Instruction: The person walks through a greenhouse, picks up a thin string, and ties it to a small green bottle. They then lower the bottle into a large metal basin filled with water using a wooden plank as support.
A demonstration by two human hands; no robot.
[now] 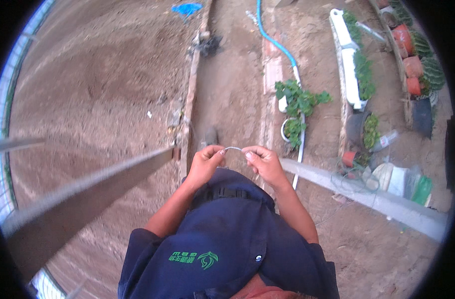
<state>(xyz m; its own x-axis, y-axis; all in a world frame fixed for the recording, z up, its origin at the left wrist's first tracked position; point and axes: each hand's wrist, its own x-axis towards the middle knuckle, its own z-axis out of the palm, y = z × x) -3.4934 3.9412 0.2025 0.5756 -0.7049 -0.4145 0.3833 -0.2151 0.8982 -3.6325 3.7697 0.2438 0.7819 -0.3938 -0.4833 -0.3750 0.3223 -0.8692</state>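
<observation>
both hands raised in front of the chest over bare soil, left hand (206, 162) and right hand (263, 160) each with fingers pinched closed on one end of a short thin wire (233, 148) bowed between them; grey beam (83, 194) at left, blue hose (274, 42) and leafy plants (299, 102) beyond.

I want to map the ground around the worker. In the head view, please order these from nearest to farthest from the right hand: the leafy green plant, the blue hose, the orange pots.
From the right hand:
1. Leafy green plant, just beyond it.
2. Blue hose, farther up the path.
3. Orange pots, far right.
</observation>
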